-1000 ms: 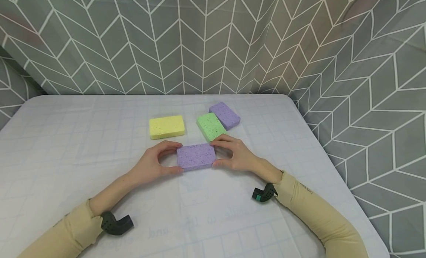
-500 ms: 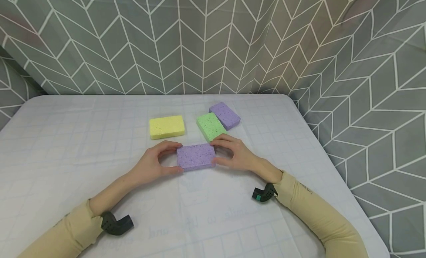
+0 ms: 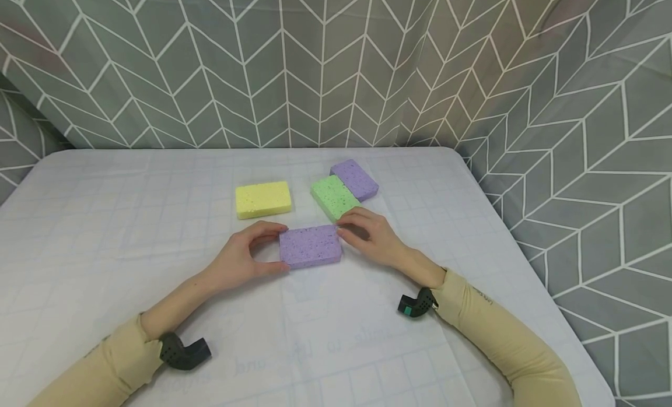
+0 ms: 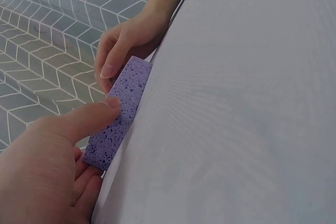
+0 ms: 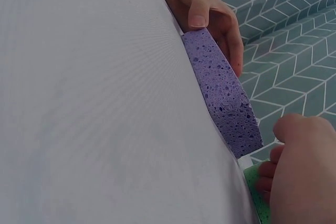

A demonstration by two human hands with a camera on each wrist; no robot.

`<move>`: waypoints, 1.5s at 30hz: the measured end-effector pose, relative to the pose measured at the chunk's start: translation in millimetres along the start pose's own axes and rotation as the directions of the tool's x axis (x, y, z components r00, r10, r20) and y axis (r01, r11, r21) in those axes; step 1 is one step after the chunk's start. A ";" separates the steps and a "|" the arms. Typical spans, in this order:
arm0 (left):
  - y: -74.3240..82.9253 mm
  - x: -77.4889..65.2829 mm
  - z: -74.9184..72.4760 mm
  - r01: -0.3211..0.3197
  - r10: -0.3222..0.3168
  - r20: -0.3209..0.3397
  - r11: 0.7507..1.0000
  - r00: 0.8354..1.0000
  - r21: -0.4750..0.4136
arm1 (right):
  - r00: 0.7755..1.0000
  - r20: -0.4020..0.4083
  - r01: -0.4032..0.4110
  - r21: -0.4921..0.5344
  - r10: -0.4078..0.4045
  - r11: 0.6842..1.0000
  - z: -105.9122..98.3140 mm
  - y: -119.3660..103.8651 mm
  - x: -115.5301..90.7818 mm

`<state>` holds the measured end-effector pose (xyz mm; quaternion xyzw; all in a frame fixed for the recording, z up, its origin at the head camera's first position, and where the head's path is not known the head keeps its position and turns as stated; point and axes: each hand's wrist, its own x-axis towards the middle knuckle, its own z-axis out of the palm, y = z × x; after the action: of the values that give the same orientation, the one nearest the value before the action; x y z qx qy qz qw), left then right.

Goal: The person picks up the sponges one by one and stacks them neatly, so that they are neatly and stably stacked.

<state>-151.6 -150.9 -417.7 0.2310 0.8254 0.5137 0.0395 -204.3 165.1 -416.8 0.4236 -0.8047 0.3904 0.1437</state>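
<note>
A purple sponge [image 3: 310, 246] lies flat on the table in front of the person. Its left end is held by the left hand [image 3: 242, 256], thumb on the near side and fingers at the far side. By the far right corner of this sponge is the right hand [image 3: 379, 237], its thumb lifted off the sponge's side, as the right wrist view shows. Its fingers are loosely bent beside a green sponge [image 3: 333, 197]; whether they touch it is hard to tell. In the left wrist view the purple sponge [image 4: 123, 111] sits between the left thumb and fingers.
Behind the green sponge, touching it, lies a second purple sponge [image 3: 354, 178]. A yellow sponge [image 3: 263, 200] rests farther left. The table [image 3: 131, 220] has a white cloth, and a patterned grey curtain [image 3: 294, 69] hangs behind and at the right.
The right thumb has come away from the near right corner of the front purple sponge and moved up toward the right fingers. The left hand keeps its hold; the sponges stay about where they were.
</note>
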 end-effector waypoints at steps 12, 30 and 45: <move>1.2 0.9 0.2 -0.003 0.003 0.000 1.000 1.000 0.014 | 0.993 -0.121 0.014 -0.016 -0.016 1.000 -1.4 4.2 0.5; 4.1 1.1 1.0 -0.006 0.006 0.003 1.000 1.000 0.012 | 0.941 -0.290 -0.221 -0.136 0.174 0.966 -4.4 7.2 -0.1; 2.8 0.3 -0.1 -0.001 0.001 -0.003 1.000 1.000 0.020 | 0.889 -0.190 -0.453 -0.235 0.417 0.860 -2.4 3.9 4.4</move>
<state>-151.0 -149.8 -415.2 0.2307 0.8306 0.5056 0.0356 -210.3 165.7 -414.7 0.1799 -0.9142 0.3253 0.1616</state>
